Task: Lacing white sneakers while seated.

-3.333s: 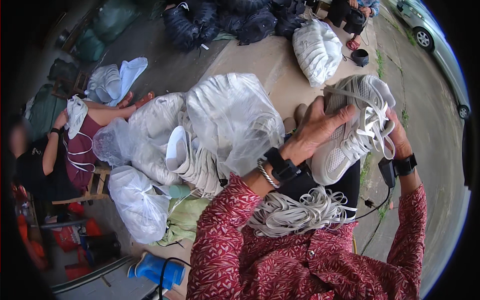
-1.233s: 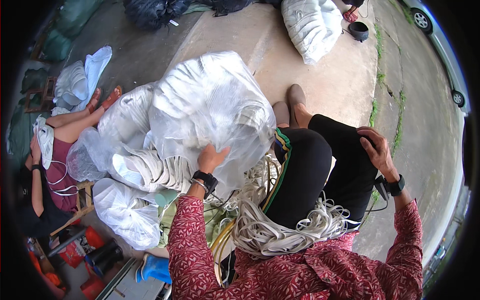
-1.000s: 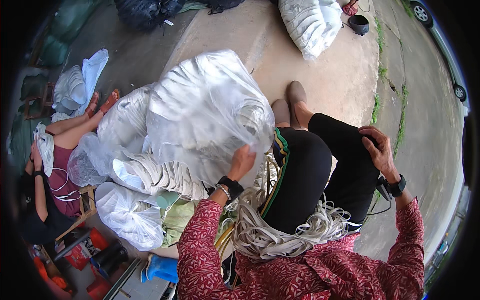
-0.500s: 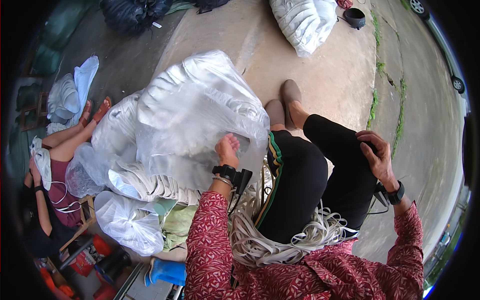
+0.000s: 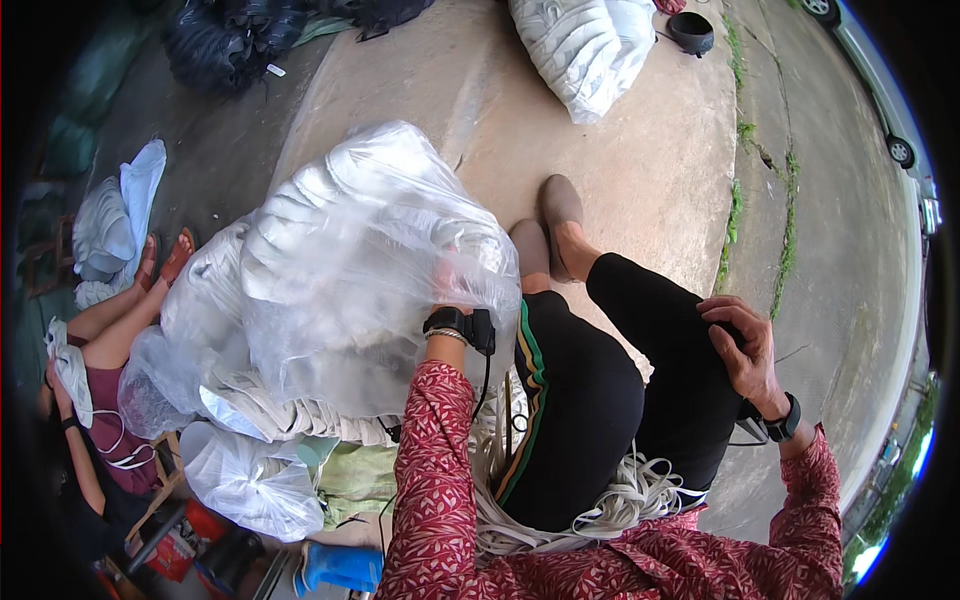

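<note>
My left hand [image 5: 453,282] reaches into a large clear plastic bag [image 5: 370,230] stuffed with white stacked, ribbed-looking pieces. The translucent film covers the hand, so its fingers are only a pinkish blur. A dark wrist device [image 5: 462,325] and a bracelet show just outside the film. My right hand [image 5: 742,350] rests on my right knee with its fingers stretched out, holding nothing. Across my lap and beside my left thigh lies a tangle of off-white flat straps [image 5: 625,500].
More white-filled bags [image 5: 255,480] lie on the left, beside a seated person [image 5: 125,390] handling white material. Another full bag [image 5: 585,50] and a dark bowl [image 5: 691,34] are ahead on the concrete. Black bags [image 5: 235,40] lie far left, a blue boot [image 5: 340,568] near left.
My left hand, earlier in plain sight as a loose fist over the bag, has moved forward under the plastic film. My right hand stays on the knee. The whole view has shifted slightly.
</note>
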### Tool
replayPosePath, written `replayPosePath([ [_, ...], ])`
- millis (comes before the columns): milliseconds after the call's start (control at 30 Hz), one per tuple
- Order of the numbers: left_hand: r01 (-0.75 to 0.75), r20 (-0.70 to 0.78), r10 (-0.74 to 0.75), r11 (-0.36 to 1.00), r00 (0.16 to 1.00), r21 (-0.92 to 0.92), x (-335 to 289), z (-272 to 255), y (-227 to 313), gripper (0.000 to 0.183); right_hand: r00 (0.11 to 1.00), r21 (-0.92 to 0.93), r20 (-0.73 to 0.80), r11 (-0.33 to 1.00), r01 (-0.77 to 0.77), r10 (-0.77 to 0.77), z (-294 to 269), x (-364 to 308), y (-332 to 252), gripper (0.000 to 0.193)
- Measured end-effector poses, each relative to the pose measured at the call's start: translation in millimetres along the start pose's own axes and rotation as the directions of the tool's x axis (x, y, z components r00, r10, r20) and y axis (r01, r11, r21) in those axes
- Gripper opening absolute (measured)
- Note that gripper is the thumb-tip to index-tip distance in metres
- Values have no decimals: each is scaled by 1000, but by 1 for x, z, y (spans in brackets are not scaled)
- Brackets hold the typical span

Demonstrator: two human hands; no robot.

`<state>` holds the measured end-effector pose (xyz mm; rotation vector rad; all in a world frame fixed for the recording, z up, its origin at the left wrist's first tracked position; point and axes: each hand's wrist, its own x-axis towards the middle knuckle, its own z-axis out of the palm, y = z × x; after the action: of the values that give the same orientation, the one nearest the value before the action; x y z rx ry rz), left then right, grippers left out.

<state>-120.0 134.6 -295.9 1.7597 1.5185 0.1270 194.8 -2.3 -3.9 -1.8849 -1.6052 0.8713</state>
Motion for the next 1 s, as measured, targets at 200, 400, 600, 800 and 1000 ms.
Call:
replayPosePath([
  [200,-36,-8,36,999,999,20,17,16,2,46,1000,-5,28,1000,8,-7,1,6,-2,16],
  [400,-111,17,111,994,994,20,-12,9,-7,46,999,5,37,1000,-11,10,-1,8,0,15],
  [600,-83,16,81,987,997,137,-2,-24,-35,46,999,17,37,1000,4,-5,0,10,-1,14],
  [800,-111,67,99,970,993,215,59,-35,-28,47,998,-18,59,1000,-26,27,1,15,-4,14],
  [1000,-159,127,131,955,983,251,92,-35,-11,47,999,-9,41,1000,-23,23,4,18,-4,14],
])
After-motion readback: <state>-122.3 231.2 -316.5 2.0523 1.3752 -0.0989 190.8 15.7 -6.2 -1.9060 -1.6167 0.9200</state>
